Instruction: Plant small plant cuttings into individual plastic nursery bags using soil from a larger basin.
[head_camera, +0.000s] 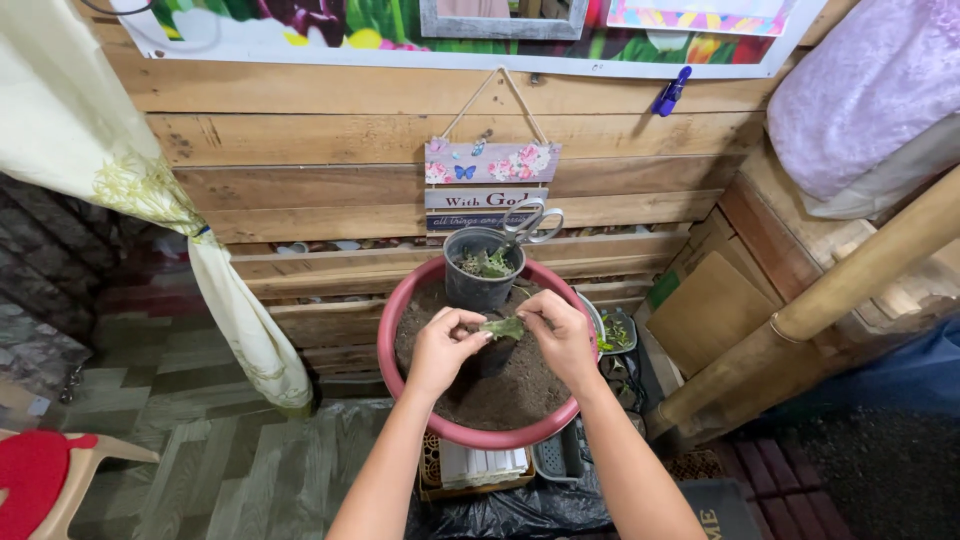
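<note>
Rough wooden planks (330, 140) form the back wall, with a small hanging plaque (489, 185) tied to a string at its middle and a pale curtain (150, 190) falling at the left. Below the plaque sits a wide red basin (400, 385) filled with dark soil (505, 390). At the basin's far edge stands a small dark plastic pot (478, 285) holding a bit of greenery, and a pair of scissors (530, 225) rests across the pot's rim, handles pointing to the upper right. Over the soil, the left hand (440, 350) and the right hand (562, 335) meet around a small green leaf cutting (504, 327). The cutting lies between the two hands, pinched at its left end by the left thumb and forefinger, and at its right end by the curled fingertips of the right hand. Both hands are closed lightly on it, holding it just above the soil and just in front of the dark pot. A bamboo pole (840, 290) slants across the right side.
</note>
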